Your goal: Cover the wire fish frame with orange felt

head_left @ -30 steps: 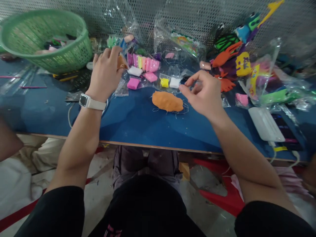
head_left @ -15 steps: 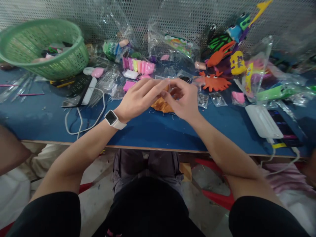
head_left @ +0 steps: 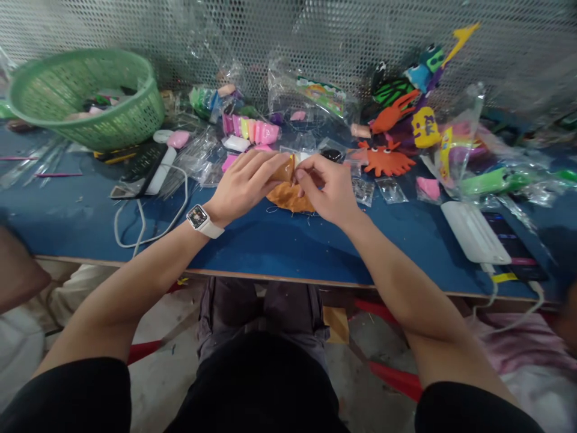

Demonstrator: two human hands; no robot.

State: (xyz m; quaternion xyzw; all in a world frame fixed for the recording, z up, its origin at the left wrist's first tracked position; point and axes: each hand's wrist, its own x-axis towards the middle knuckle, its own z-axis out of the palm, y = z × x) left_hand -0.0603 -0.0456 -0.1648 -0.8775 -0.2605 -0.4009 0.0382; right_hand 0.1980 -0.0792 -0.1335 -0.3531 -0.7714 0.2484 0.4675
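Note:
My left hand, with a white watch on its wrist, is closed around a small brownish-orange piece that looks shiny, like a wrapped packet. Just to its right, my right hand pinches thumb and fingers together at the piece's edge; what sits between those fingertips is too small to make out. Beneath both hands a crumpled orange sheet with loose threads lies on the blue table. An orange crab figure lies beyond my right hand.
A green basket stands at the left. Behind my hands lie bagged coloured clay pieces. Small clear packets lie to the right, near a white power bank cabled beside a phone. A perforated metal panel closes the back.
My fingers have drawn slightly apart, so the brownish-orange piece shows between my hands. My right hand has shifted a little down and left in the picture. The whole view has shifted slightly.

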